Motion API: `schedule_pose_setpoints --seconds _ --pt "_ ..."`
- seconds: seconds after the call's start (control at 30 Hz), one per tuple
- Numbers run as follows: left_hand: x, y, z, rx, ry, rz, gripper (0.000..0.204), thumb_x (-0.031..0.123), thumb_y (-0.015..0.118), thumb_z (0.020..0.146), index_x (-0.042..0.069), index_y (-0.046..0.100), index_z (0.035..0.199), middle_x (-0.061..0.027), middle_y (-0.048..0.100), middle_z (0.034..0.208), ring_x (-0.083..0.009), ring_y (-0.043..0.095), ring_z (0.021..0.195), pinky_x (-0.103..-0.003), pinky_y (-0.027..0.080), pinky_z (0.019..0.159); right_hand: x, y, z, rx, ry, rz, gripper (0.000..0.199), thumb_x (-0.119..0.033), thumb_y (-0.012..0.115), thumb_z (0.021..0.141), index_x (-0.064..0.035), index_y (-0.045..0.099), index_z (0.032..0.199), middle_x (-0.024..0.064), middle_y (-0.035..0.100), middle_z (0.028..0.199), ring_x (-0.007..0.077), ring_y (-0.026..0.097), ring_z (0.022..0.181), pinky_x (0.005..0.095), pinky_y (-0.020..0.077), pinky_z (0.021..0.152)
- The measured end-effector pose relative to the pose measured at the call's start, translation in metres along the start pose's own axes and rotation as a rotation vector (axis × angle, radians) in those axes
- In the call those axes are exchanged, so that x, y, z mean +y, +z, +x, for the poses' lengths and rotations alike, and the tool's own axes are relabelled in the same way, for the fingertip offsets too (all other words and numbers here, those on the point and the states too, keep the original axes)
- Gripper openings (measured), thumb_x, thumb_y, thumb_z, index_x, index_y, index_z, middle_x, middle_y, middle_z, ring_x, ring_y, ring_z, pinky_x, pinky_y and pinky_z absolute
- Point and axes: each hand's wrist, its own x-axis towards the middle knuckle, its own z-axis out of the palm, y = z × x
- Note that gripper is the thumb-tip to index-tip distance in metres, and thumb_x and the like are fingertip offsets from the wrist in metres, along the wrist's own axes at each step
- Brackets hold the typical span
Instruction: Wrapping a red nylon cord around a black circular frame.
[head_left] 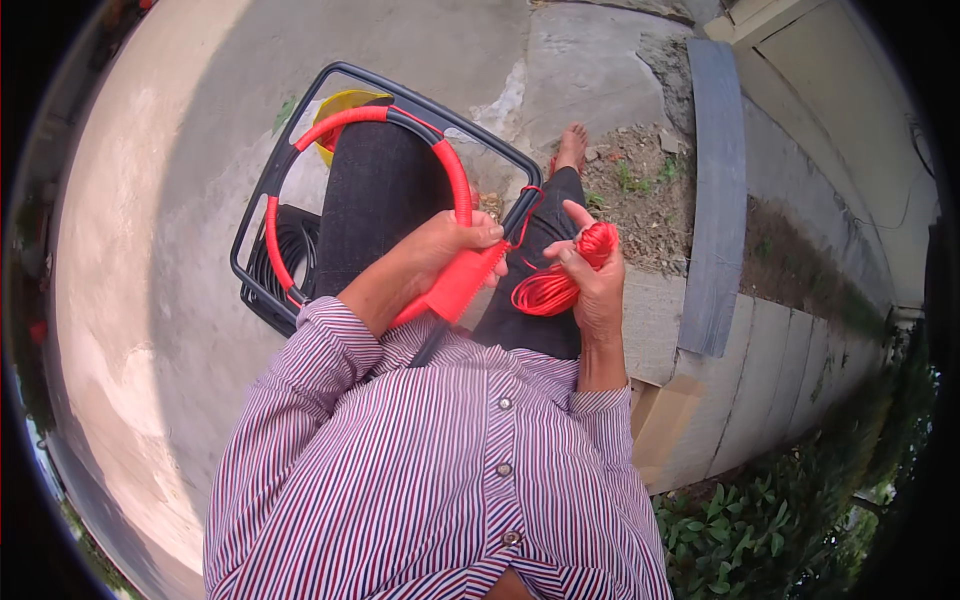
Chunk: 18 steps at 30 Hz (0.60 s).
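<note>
Red cord (548, 291) lies looped in a loose bundle in the right hand (597, 285), over the person's right thigh, with one strand running up to a knot on the corner of the black frame (300, 140). The right fingers (572, 262) are curled around the bundle, thumb raised. The left hand (445, 245) grips the frame's rim where the cord is already wound on tight, its fingers closed over the red wrapping (458, 180) and a flat red piece (455, 290) below.

To wrap well, each turn should probably sit snug against the last, the strand kept taut while the left hand pins the finished part.

The frame rests across the lap, its far edge over the concrete floor (180, 250). A yellow object (345, 105) shows behind the frame's top edge and a black coil (290, 245) lies inside it on the left. To the right, a grey slab (715, 190) and a step edge stand near the elbow; the left side is roomier.
</note>
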Motion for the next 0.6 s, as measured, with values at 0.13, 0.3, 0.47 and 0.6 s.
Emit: schedule_pose_setpoints --seconds 0.13,0.3,0.47,0.6 --pt "0.000 0.002 -0.003 -0.020 -0.010 -0.041 0.018 0.017 0.065 0.090 0.003 0.056 0.084 -0.0165 0.066 0.074 -0.0209 0.067 0.059 -0.030 0.058 0.055 0.022 0.013 0.000 -0.137 0.092 -0.178 0.024 -0.001 0.068 0.083 0.0010 0.056 0.104 0.0042 0.067 0.085 0.0101 0.063 0.076 0.0248 0.0509 0.073" --pt "0.002 -0.003 0.001 0.033 0.012 -0.010 0.023 0.023 0.066 0.090 0.006 0.054 0.081 -0.0144 0.064 0.073 -0.0215 0.065 0.059 -0.031 0.057 0.052 -0.031 -0.013 -0.046 -0.068 0.096 -0.091 0.016 0.002 0.067 0.078 -0.0023 0.056 0.089 0.0019 0.062 0.078 0.0078 0.060 0.071 0.0230 0.0489 0.066" --pt "0.006 0.003 0.003 0.114 0.074 -0.065 0.023 0.022 0.067 0.088 0.004 0.055 0.083 -0.0114 0.060 0.073 -0.0215 0.065 0.059 -0.033 0.057 0.049 -0.022 0.008 -0.076 -0.265 0.029 -0.371 0.021 0.001 0.070 0.071 -0.0049 0.054 0.084 -0.0014 0.053 0.072 0.0057 0.050 0.066 0.0221 0.0417 0.062" --pt "0.005 -0.006 0.003 0.087 0.081 -0.037 0.017 0.015 0.065 0.086 0.001 0.057 0.090 -0.0139 0.062 0.071 -0.0218 0.065 0.058 -0.033 0.058 0.051 -0.023 -0.033 -0.060 0.045 0.078 0.215 0.017 0.001 0.065 0.079 -0.0032 0.055 0.091 0.0036 0.058 0.073 0.0132 0.057 0.063 0.0269 0.0483 0.062"
